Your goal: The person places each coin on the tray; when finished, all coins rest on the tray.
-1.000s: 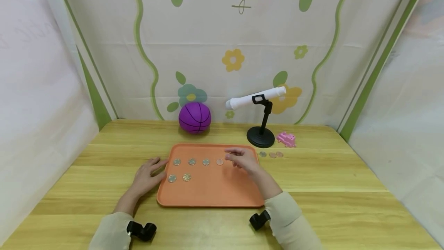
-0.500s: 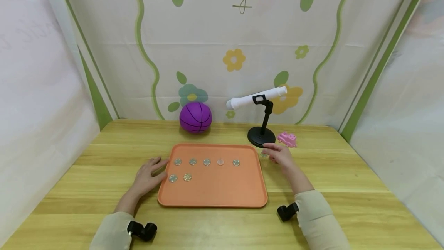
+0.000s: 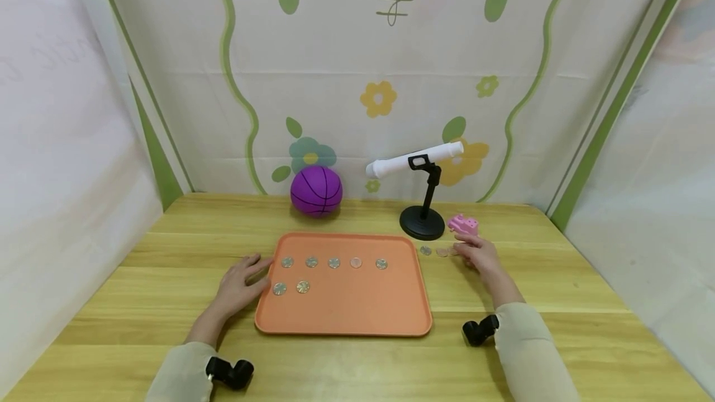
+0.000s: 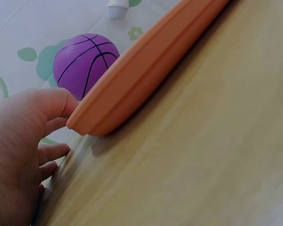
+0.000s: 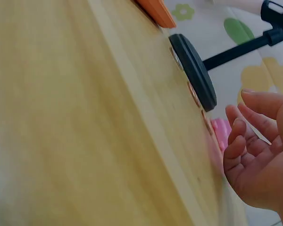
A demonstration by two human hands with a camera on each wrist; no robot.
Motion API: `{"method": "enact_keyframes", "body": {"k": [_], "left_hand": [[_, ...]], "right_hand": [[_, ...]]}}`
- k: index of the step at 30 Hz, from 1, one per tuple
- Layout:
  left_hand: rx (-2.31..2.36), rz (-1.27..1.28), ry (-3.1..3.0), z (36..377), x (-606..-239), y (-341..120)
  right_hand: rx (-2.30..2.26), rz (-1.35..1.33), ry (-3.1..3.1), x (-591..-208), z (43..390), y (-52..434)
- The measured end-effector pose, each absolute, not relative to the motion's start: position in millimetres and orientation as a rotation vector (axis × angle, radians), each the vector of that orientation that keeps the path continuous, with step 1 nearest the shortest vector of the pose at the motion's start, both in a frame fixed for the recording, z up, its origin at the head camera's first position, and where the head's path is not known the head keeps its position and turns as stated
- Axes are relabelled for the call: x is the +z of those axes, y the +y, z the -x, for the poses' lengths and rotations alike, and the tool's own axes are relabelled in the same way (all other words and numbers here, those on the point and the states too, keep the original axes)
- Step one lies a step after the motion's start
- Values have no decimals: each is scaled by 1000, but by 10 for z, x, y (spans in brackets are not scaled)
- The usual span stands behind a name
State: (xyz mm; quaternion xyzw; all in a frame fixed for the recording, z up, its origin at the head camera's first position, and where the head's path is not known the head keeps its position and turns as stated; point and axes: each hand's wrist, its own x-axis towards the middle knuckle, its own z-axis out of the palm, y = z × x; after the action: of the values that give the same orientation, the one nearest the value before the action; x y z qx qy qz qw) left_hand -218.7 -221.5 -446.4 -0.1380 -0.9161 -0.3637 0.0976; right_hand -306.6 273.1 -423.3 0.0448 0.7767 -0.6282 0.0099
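An orange tray [image 3: 357, 315] lies flat on the wooden table. In it, several silvery coins [image 3: 334, 263] and one copper coin [image 3: 355, 262] form a back row; two more coins [image 3: 303, 287] lie in front at the left. My left hand [image 3: 237, 284] rests at the tray's left side, loose fingers touching its rim. Off the tray's right edge, a silvery coin [image 3: 426, 250] and two copper coins [image 5: 193, 94] lie in a line on the table. Beside the rightmost one is my right hand [image 3: 485, 260], fingers bent and holding nothing.
Behind the coins stands a white microphone [image 3: 413, 160] on a black stand [image 3: 422, 223]. A small pink toy [image 3: 463, 224] lies just beyond my right fingertips. The purple basketball [image 3: 316, 191] sits behind the tray, before a flower-patterned cloth [image 3: 313, 36].
My right hand has moved from above the tray out to the right, past the nearer loose coins. The last back-row coin, mostly covered before, now shows. My left hand has stayed put.
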Motion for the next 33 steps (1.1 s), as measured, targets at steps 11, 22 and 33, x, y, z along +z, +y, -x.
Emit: {"method": "enact_keyframes", "body": {"k": [11,22,33], "left_hand": [[-1093,402,-2714,2198,-4470,-2211],[-1062,406,-2714,2220,-4489,-2228],[-1061,403,-2718,2216,-4482,-2230]], "right_hand": [[-1809,-228,2581,-4377,3124,2823],[-1643,-139,2755,-4403,3168,2762],[-1432,-78,2889,-4372,3191,2707]]}}
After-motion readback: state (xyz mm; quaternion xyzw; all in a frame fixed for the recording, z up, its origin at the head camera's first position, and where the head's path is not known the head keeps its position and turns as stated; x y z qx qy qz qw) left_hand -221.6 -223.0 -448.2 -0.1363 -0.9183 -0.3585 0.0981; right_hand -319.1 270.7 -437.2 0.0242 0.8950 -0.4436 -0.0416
